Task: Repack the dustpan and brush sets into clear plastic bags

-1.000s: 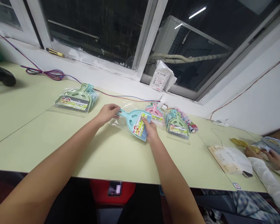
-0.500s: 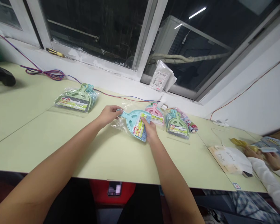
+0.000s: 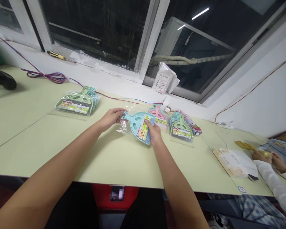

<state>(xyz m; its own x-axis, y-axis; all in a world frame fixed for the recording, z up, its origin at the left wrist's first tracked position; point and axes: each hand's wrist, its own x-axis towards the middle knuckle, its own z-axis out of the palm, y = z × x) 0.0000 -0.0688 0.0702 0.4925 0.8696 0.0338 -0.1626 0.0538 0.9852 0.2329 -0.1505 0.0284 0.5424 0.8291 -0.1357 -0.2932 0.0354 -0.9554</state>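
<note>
Directions are taken from the held set, twelve o'clock towards the window.

Worktop (image 3: 114, 162): one pale surface, carrying all dustpans noted. Left pile (image 3: 82, 96), nine to ten o'clock, near the wall: at least two wrapped dustpans, one green, at least one blue; overlap prevents a full count. Right pile (image 3: 181, 131), three o'clock: at least two, one green, at least one blue. Both lie handles to the wall, apparently to keep the front edge free.

Light-blue dustpan (image 3: 140, 120): one, held at the centre between the piles, handle at nine o'clock; contact with the worktop cannot be told. Left hand (image 3: 111, 118): grip pinching the handle end, film contact partly hidden. Right hand (image 3: 155, 133): grip closed on the pan's wide end, thumb over the brush (image 3: 148, 137), probably to stop it sliding. One brush counted.

Pink dustpan (image 3: 158, 114): one visible, two to three o'clock, just beyond the right grip. White package (image 3: 163, 80): one, on the sill, one o'clock.
</note>
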